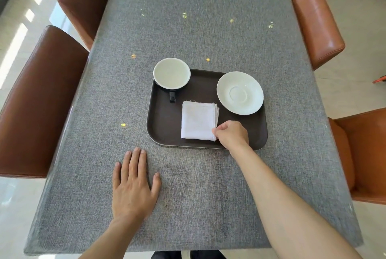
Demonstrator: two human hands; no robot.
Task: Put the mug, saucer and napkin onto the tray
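Note:
A dark brown tray [165,125] lies on the grey table. In its far left corner stands a mug [171,73], dark outside and white inside, with its handle pointing toward me. A white saucer [240,92] rests at the tray's far right, overhanging the rim slightly. A folded white napkin [197,120] lies flat in the tray's middle. My right hand [231,134] is over the tray's near right part, its fingertips pinched on the napkin's near right corner. My left hand [133,183] lies flat on the table, fingers spread, left of and nearer than the tray.
The grey tabletop [188,29] stretches far ahead, with small yellow light spots on it. Brown leather chairs [41,100] stand along the left side and orange-brown chairs [317,24] along the right. The near table edge runs just below my forearms.

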